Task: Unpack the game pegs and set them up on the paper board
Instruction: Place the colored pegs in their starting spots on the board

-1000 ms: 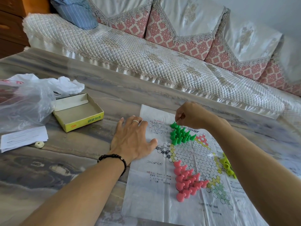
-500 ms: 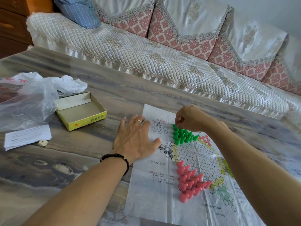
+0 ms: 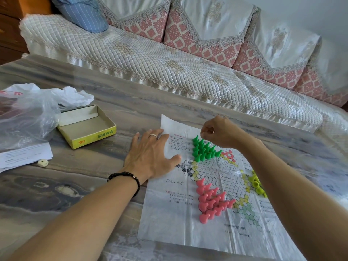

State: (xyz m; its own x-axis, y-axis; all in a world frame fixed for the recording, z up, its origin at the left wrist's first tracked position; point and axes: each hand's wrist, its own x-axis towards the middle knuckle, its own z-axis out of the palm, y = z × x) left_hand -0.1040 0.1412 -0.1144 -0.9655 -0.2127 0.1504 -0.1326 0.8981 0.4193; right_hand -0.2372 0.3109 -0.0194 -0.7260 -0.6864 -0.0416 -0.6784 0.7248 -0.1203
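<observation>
- Head view: a paper board (image 3: 188, 219) lies by the counter's near edge.
- Left hand (image 3: 150, 155), fingers spread flat, presses the board's far-left corner.
- Right hand (image 3: 220, 131), fingers curled with nothing visible in them, hovers just above the green pegs (image 3: 204, 148).
- Green pegs and pink pegs (image 3: 211, 201) stand in finished triangles.
- Yellow pegs (image 3: 257, 183) lie heaped, seemingly unsorted.
- An empty box (image 3: 87, 127) sits at left.

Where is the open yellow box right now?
In the head view, the open yellow box sits on the table's left side, left of the paper board and the left hand, beside the plastic bag.
</observation>
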